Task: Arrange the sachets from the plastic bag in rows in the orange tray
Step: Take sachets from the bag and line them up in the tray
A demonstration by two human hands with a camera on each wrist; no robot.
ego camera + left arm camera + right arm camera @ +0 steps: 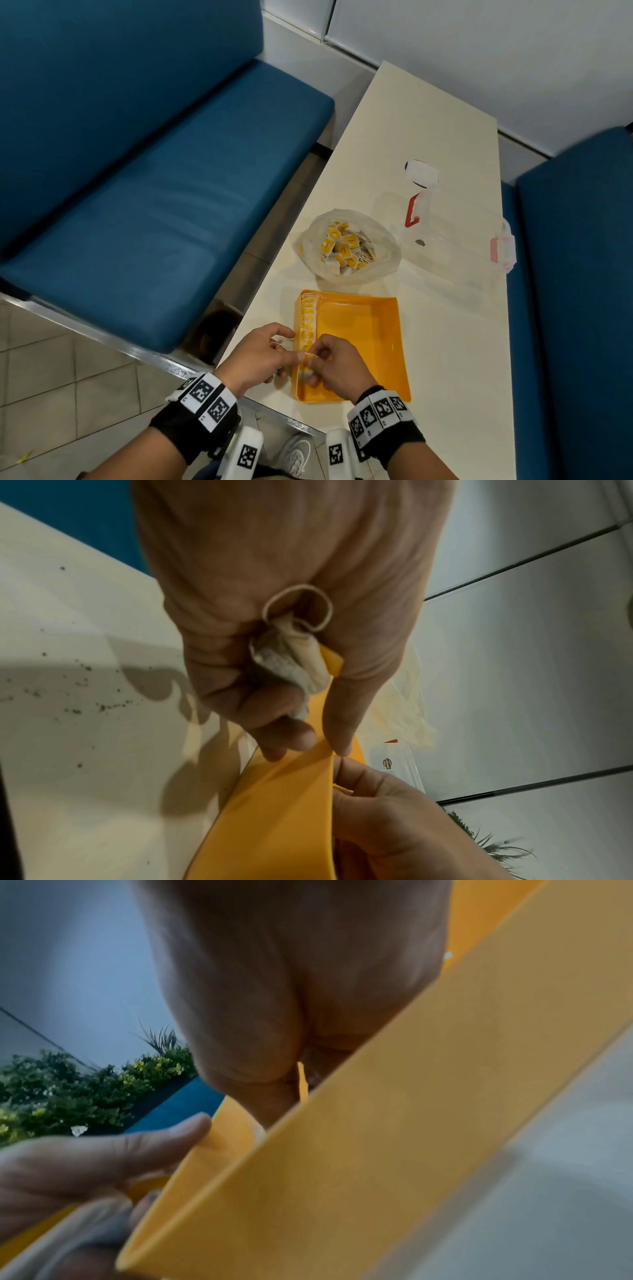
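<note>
The orange tray (363,342) lies on the cream table near its front edge. A row of yellow-and-white sachets (307,317) stands along the tray's left wall. Behind the tray, the open plastic bag (383,270) holds several more sachets (346,246). My left hand (295,345) is at the tray's left wall and grips a small bunch of sachets (291,656) in its curled fingers. My right hand (317,350) is inside the tray and pinches one sachet (309,358) at the near end of the row. That sachet's edge (302,1081) shows above the tray wall (377,1137).
A clear plastic container (455,236) with red latches sits behind and to the right of the bag. Blue benches stand to the left (154,188) and right (575,308) of the narrow table (411,137). Dark crumbs (78,685) dot the table beside the tray.
</note>
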